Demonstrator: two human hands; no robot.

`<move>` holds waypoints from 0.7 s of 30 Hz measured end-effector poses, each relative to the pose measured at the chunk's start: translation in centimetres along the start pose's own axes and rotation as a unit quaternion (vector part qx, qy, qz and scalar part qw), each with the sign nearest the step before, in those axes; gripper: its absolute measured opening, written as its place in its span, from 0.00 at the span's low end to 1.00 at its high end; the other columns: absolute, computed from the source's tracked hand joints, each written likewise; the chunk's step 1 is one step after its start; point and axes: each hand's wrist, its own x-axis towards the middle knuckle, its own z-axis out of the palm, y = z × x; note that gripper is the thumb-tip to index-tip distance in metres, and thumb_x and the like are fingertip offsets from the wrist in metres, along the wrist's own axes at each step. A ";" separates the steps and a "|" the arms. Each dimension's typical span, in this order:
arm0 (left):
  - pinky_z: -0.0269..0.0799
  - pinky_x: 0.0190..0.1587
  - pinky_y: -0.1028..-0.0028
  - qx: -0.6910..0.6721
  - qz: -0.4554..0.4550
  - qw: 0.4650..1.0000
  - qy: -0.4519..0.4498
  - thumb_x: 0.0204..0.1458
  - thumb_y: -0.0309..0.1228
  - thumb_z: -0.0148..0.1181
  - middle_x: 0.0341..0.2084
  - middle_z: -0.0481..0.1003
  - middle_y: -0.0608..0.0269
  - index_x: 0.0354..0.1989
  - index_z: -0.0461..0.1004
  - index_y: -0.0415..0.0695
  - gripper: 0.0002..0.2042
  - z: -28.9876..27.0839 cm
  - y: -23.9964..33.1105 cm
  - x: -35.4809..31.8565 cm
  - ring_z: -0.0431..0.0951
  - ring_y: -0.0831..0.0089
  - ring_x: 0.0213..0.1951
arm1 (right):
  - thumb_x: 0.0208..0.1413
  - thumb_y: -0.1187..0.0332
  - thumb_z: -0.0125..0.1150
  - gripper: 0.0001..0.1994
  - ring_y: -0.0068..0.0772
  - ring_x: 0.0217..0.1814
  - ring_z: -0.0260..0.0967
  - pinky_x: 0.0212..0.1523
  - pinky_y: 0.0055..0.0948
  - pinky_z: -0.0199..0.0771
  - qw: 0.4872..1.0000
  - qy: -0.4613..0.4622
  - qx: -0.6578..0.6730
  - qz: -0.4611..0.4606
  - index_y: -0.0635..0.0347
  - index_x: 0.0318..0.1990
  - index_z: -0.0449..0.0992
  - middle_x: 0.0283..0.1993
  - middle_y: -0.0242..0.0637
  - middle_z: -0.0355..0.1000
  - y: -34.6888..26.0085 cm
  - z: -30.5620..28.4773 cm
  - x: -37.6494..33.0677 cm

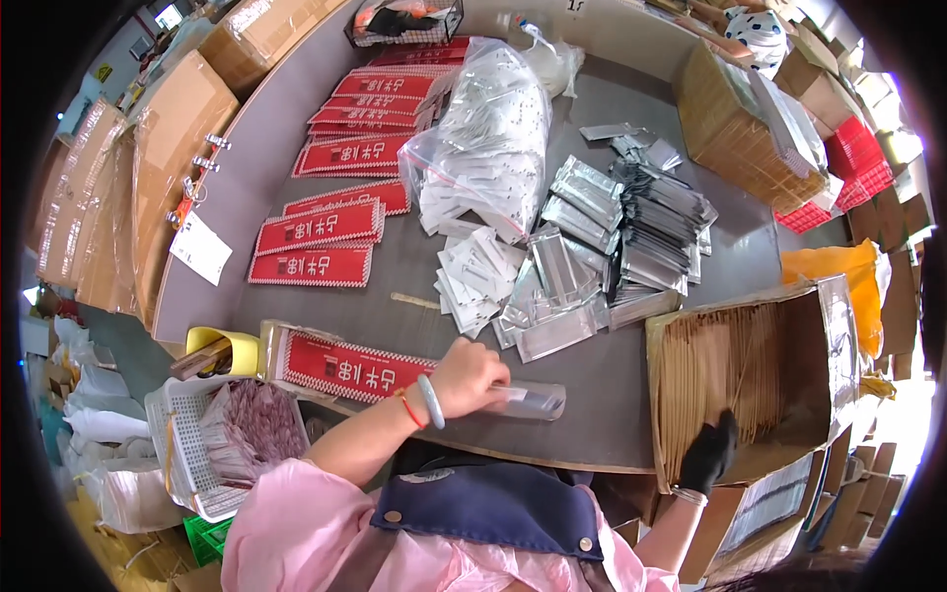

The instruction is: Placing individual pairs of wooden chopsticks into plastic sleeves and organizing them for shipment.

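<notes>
My left hand [469, 380], bare with a pale bangle and a red string at the wrist, is closed on a clear plastic packet [538, 400] near the table's front edge. Beneath that wrist and to its left lies a red printed sleeve [340, 369]. Whether packet and sleeve join is hidden by the hand. My right hand [710, 454], in a black glove, reaches into an open cardboard box [838, 340] at the right. Its fingers are drawn together against a row of thin tan pieces [695, 385] packed upright; what they pinch is unclear.
Red sleeves [316, 227] lie in stacks at the left. White packets [478, 276] spill from a clear bag [493, 118], beside silvery packets [641, 237]. A white basket [182, 444] and yellow container [242, 347] stand left. Cartons [730, 118] border the right; another person's arm [725, 41] shows behind.
</notes>
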 end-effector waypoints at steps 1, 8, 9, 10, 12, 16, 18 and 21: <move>0.64 0.40 0.61 0.034 -0.027 0.999 -0.004 0.40 0.39 0.72 0.31 0.76 0.66 0.30 0.80 0.51 0.11 0.6 0.6 -1.3 0.75 0.64 0.39 | 0.54 0.73 0.59 0.12 0.46 0.42 0.69 0.44 0.40 0.68 0.991 -0.018 0.019 -0.132 0.65 0.46 0.76 0.37 0.46 0.72 -3.5 0.2 0.2; 0.61 0.53 0.58 0.036 -0.086 0.984 0.154 0.32 0.39 0.75 0.42 0.72 0.64 0.45 0.78 0.47 0.27 -0.6 0.6 -6.4 0.69 0.59 0.48 | 0.49 0.72 0.60 0.18 0.46 0.36 0.68 0.40 0.45 0.70 0.865 -0.463 0.074 -0.179 0.40 0.49 0.78 0.33 0.40 0.69 -14.6 4.0 -2.5; 0.60 0.55 0.58 0.071 -0.092 0.984 0.136 0.31 0.39 0.75 0.44 0.72 0.62 0.48 0.76 0.45 0.30 -1.1 0.2 -7.1 0.68 0.58 0.49 | 0.49 0.72 0.60 0.18 0.46 0.36 0.68 0.40 0.45 0.70 0.865 -0.463 0.073 -0.180 0.40 0.49 0.78 0.33 0.40 0.69 -14.3 4.6 -2.7; 0.60 0.56 0.57 0.087 -0.095 0.985 0.111 0.29 0.38 0.76 0.48 0.71 0.61 0.49 0.75 0.44 0.32 -1.0 -0.4 -8.3 0.67 0.56 0.51 | 0.49 0.71 0.60 0.18 0.46 0.38 0.69 0.40 0.45 0.71 0.843 -0.483 -0.011 -0.237 0.40 0.49 0.78 0.34 0.40 0.69 -14.0 5.6 -3.1; 0.61 0.56 0.57 0.073 -0.095 0.986 0.116 0.29 0.38 0.76 0.48 0.71 0.61 0.49 0.75 0.44 0.32 -0.5 -0.6 -8.7 0.67 0.56 0.51 | 0.50 0.71 0.61 0.18 0.46 0.39 0.70 0.40 0.45 0.72 0.811 -0.498 -0.096 -0.291 0.40 0.49 0.77 0.35 0.40 0.70 -14.0 7.0 -3.9; 0.62 0.55 0.57 0.063 -0.074 0.987 0.126 0.29 0.37 0.75 0.47 0.71 0.61 0.49 0.74 0.43 0.32 0.5 0.8 -6.7 0.67 0.57 0.51 | 0.49 0.71 0.63 0.13 0.48 0.40 0.72 0.42 0.42 0.73 0.849 -0.391 0.121 -0.333 0.47 0.43 0.80 0.40 0.42 0.76 -14.7 9.6 -5.3; 0.62 0.55 0.57 0.075 -0.075 0.987 0.124 0.29 0.37 0.76 0.46 0.71 0.61 0.50 0.74 0.43 0.33 0.4 1.1 -6.3 0.67 0.57 0.51 | 0.48 0.72 0.65 0.07 0.45 0.41 0.74 0.42 0.38 0.74 0.883 -0.356 0.096 -0.289 0.55 0.36 0.81 0.40 0.41 0.76 -13.2 10.1 -5.0; 0.63 0.54 0.58 0.075 -0.064 0.988 0.120 0.30 0.35 0.76 0.47 0.70 0.60 0.52 0.73 0.43 0.34 1.1 0.4 -6.2 0.67 0.57 0.50 | 0.50 0.75 0.65 0.04 0.39 0.41 0.74 0.43 0.33 0.76 0.917 -0.354 0.149 -0.108 0.60 0.34 0.80 0.38 0.40 0.75 -13.5 9.7 -5.5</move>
